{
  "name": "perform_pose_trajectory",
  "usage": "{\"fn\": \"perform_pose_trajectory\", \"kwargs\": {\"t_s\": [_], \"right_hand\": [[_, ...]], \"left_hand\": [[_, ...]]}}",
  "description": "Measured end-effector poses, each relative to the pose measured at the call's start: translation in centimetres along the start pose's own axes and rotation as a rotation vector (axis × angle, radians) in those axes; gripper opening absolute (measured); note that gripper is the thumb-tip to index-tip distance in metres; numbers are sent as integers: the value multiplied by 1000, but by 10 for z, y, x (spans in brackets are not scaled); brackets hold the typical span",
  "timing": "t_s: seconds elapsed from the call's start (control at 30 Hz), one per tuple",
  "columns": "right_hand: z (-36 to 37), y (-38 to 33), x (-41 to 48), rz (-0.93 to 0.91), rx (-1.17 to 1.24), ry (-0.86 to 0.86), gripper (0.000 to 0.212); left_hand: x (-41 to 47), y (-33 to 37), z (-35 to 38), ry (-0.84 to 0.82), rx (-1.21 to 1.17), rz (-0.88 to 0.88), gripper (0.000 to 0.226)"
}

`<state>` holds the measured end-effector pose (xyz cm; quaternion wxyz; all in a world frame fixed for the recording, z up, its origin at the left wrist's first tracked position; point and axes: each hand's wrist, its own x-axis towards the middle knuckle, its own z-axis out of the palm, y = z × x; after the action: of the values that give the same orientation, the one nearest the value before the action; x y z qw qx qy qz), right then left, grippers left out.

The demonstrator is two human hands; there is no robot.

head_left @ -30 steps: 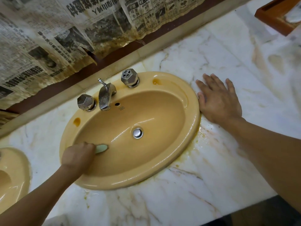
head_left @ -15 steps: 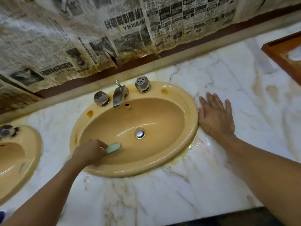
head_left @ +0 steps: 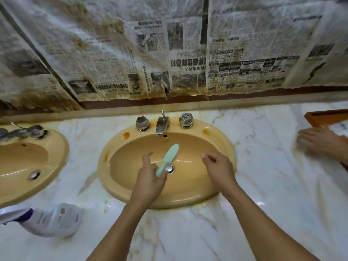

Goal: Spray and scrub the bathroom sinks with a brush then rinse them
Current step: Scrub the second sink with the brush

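brush [head_left: 168,159] gripped by left hand [head_left: 149,178] over sink [head_left: 188,201] (right hand [head_left: 219,166] loosely curled, empty)

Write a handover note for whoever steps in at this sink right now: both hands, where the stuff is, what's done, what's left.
Left hand: grips the green brush by its handle, above the basin, head toward the tap.
Right hand: over the sink, loosely curled, holding nothing.
Spray bottle: lying on the counter, front left.
Done: cannot tell how far scrubbing got.
Left: no water is running, so rinsing; probably the second sink on the left too.
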<state>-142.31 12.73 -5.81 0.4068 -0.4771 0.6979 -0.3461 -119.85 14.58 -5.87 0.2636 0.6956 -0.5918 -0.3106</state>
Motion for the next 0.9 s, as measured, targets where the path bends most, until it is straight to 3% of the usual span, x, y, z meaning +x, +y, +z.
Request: {"fn": "perform_pose_trajectory", "kwargs": {"t_s": [0.07, 0.17, 0.43, 0.57, 0.67, 0.77, 0.9], "right_hand": [[27, -21, -7, 9, 54, -162, 43], [48, -56, -8, 44, 169, -287, 35], [73, -109, -3, 198, 276, -310, 25], [83, -114, 10, 278, 294, -274, 26], [82, -112, 26, 310, 235, -246, 29], [77, -111, 40, 335, 154, -221, 31], [73, -111, 54, 325, -47, -194, 38]], "left_hand": [[0, 18, 0, -4, -64, 45, 72], [3, 34, -8, -23, -161, 85, 91], [17, 24, -31, -89, -328, 76, 111], [20, -25, -49, -99, -209, 65, 111], [21, -84, -71, 31, -42, -1, 99], [24, -135, -92, 151, 180, -52, 102], [32, -182, -110, 79, 338, -111, 99]]}}
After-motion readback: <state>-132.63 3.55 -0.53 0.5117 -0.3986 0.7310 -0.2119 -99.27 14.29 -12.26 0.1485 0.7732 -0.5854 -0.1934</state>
